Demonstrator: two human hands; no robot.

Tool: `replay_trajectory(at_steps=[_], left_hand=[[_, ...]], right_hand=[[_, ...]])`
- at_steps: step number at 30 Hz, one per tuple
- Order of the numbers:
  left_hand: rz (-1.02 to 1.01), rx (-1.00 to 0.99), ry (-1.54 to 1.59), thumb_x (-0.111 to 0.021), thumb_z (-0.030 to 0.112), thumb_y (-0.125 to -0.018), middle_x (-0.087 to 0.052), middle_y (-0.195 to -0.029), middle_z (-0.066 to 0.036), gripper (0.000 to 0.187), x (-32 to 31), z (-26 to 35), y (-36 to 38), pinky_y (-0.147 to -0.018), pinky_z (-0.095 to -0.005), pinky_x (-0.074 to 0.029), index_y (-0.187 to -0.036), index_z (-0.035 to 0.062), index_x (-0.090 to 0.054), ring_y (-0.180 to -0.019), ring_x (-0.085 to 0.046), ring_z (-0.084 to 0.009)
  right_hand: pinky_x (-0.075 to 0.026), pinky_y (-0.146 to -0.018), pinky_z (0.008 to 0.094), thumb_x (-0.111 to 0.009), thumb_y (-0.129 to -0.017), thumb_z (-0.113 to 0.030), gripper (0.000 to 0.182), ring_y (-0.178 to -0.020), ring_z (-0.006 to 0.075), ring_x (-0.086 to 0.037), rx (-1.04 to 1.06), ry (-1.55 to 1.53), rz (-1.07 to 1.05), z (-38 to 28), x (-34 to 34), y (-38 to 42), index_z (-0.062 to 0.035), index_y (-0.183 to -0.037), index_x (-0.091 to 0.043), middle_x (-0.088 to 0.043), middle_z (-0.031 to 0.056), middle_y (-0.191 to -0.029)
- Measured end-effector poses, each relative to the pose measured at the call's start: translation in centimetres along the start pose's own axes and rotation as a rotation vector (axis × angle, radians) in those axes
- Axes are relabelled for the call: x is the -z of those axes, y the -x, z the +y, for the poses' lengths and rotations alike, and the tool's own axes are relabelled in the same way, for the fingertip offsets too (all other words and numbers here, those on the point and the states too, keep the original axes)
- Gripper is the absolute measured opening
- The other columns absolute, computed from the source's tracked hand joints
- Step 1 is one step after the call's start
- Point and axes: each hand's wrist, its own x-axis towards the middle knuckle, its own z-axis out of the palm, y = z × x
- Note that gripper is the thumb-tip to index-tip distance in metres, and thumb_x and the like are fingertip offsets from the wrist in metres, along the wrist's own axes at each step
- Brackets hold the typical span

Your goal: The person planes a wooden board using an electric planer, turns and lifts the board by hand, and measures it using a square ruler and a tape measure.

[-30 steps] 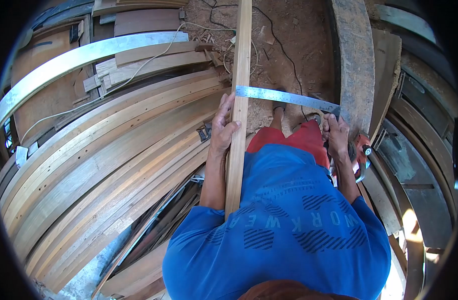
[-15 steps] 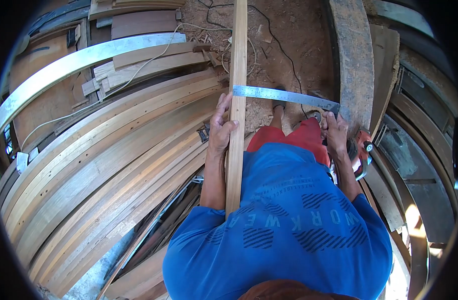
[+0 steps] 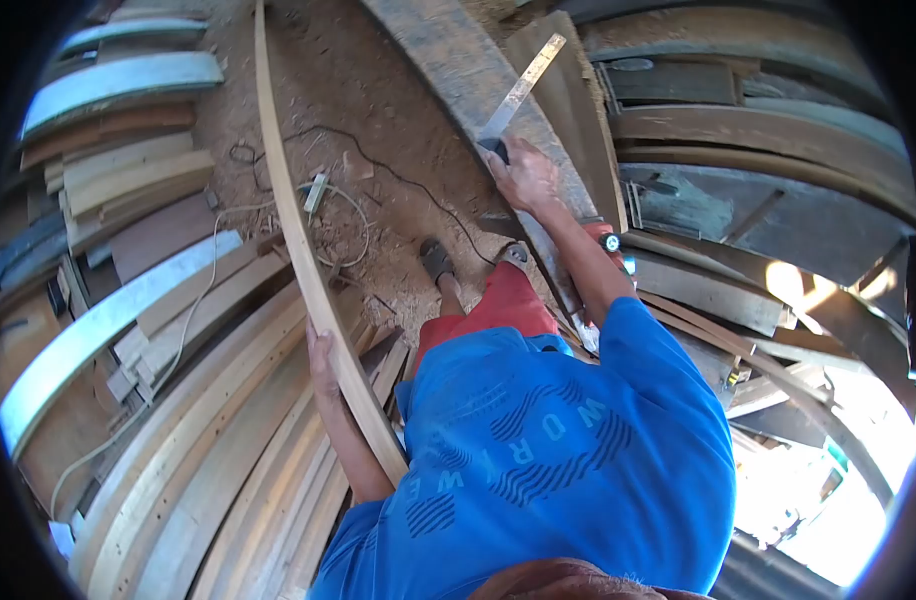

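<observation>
My left hand (image 3: 323, 365) is closed around the near part of a long, narrow wooden plank (image 3: 300, 240), its fingers along the left edge. The plank runs from beside my left arm out to the top of the view. In my right hand (image 3: 530, 178) is a try square (image 3: 523, 85), gripped by its dark stock, with the metal blade pointing up and right. The square and hand are over a thick, worn timber beam (image 3: 448, 50).
Curved boards (image 3: 208, 440) are stacked at left, with more timber (image 3: 738, 140) at right. A red power tool (image 3: 600, 238) sits by the beam. On the dusty floor lie a dark cord (image 3: 403, 175) and a white power strip (image 3: 317, 192).
My right hand has carried the try square away from the plank, over to the beam, blade now pointing away. The view has turned right; my left hand stays on the plank.
</observation>
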Motion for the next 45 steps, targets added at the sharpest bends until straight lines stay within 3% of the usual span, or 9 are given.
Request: replay_trajectory(at_steps=[5, 10, 19, 25, 29, 32, 37, 41, 45], left_hand=[[0.045, 0.14, -0.037, -0.059, 0.037, -0.093, -0.058, -0.117, -0.008, 0.064, -1.3, 2.3, 1.3, -0.084, -0.0307, -0.047, -0.145, 0.0042, -0.042, -0.1, -0.058, -0.0176], [0.083, 0.239, -0.018, -0.064, 0.048, -0.09, -0.062, -0.099, -0.008, 0.055, -2.3, 3.6, 1.9, -0.065, -0.0337, -0.051, -0.126, 0.0081, -0.054, -0.079, -0.062, -0.0193], [-0.162, 0.133, 0.015, -0.056, 0.055, -0.089, -0.062, -0.112, -0.017, 0.068, -0.8, 1.8, -0.3, -0.085, -0.0375, -0.051, -0.129, 0.0, -0.053, -0.101, -0.062, -0.028], [-0.174, 0.097, -0.055, -0.052, 0.06, -0.09, -0.067, -0.101, -0.016, 0.066, -3.5, 1.5, -2.8, -0.073, -0.0397, -0.057, -0.125, 0.0031, -0.057, -0.086, -0.068, -0.0278], [-0.125, 0.145, -0.164, -0.053, 0.06, -0.089, -0.067, -0.1, -0.016, 0.067, -7.4, 1.8, -4.6, -0.073, -0.0397, -0.057, -0.124, 0.0031, -0.057, -0.086, -0.068, -0.0276], [-0.105, 0.165, -0.232, -0.054, 0.06, -0.089, -0.067, -0.1, -0.015, 0.067, -10.0, 2.2, -5.4, -0.073, -0.0397, -0.056, -0.123, 0.0031, -0.057, -0.085, -0.067, -0.0275], [-0.067, 0.181, -0.321, -0.055, 0.061, -0.088, -0.067, -0.099, -0.015, 0.067, -13.5, 2.6, -5.4, -0.073, -0.0397, -0.056, -0.122, 0.0032, -0.058, -0.085, -0.067, -0.0272], [-0.035, 0.191, -0.387, -0.056, 0.061, -0.087, -0.067, -0.098, -0.015, 0.067, -15.7, 2.9, -4.8, -0.072, -0.0397, -0.056, -0.121, 0.0032, -0.058, -0.084, -0.067, -0.027], [-0.023, 0.204, -0.449, -0.057, 0.061, -0.086, -0.067, -0.097, -0.015, 0.067, -17.7, 3.3, -4.2, -0.072, -0.0397, -0.056, -0.12, 0.0032, -0.058, -0.084, -0.067, -0.0268]], right_hand=[[-0.048, -0.097, 0.0494, -0.064, -0.089, -0.028, 0.033, -0.112, 0.0366, -0.063, -0.099, 0.382, -0.233, 10.6, -6.8, -1.6, -0.0106, -0.116, -0.067, -0.067, 0.0187, -0.113], [-0.044, -0.102, 0.0503, -0.064, -0.088, -0.025, 0.035, -0.123, 0.0379, -0.054, -0.133, 0.272, -0.155, 13.8, -8.4, 0.6, -0.0112, -0.121, -0.068, -0.059, 0.0196, -0.127], [-0.043, -0.102, 0.0496, -0.069, -0.087, -0.02, 0.041, -0.118, 0.0381, -0.054, -0.25, -0.002, 0.534, 15.2, 9.7, 13.3, -0.0072, -0.125, -0.063, -0.061, 0.0184, -0.125], [-0.045, -0.1, 0.0496, -0.068, -0.09, -0.028, 0.041, -0.116, 0.0407, -0.055, -0.996, 0.384, 0.794, 31.4, 19.0, 33.9, -0.0048, -0.123, -0.06, -0.062, 0.022, -0.12], [-0.047, -0.103, 0.0515, -0.071, -0.088, -0.043, 0.06, -0.122, 0.0438, -0.055, -1.648, 0.23, 0.793, 39.5, 25.0, 44.6, -0.0102, -0.135, -0.054, -0.058, 0.0273, -0.128], [-0.045, -0.106, 0.0528, -0.072, -0.087, -0.045, 0.067, -0.127, 0.0459, -0.053, -1.829, 0.187, 0.754, 45.9, 26.4, 50.1, -0.0175, -0.142, -0.046, -0.053, 0.0276, -0.135], [-0.043, -0.108, 0.0528, -0.071, -0.085, -0.052, 0.078, -0.129, 0.0468, -0.051, -1.852, 0.13, 0.731, 53.6, 27.5, 55.0, -0.0211, -0.15, -0.041, -0.051, 0.0304, -0.139], [-0.035, -0.114, 0.0523, -0.068, -0.086, -0.054, 0.08, -0.136, 0.0406, -0.048, -1.796, 0.217, 0.61, 58.3, 28.0, 57.2, -0.0141, -0.151, -0.045, -0.051, 0.0138, -0.151], [-0.04, -0.112, 0.044, -0.065, -0.088, -0.06, 0.082, -0.136, 0.038, -0.05, -1.71, 0.132, 0.532, 62.2, 27.3, 59.1, -0.0043, -0.146, -0.049, -0.052, 0.0239, -0.146]])
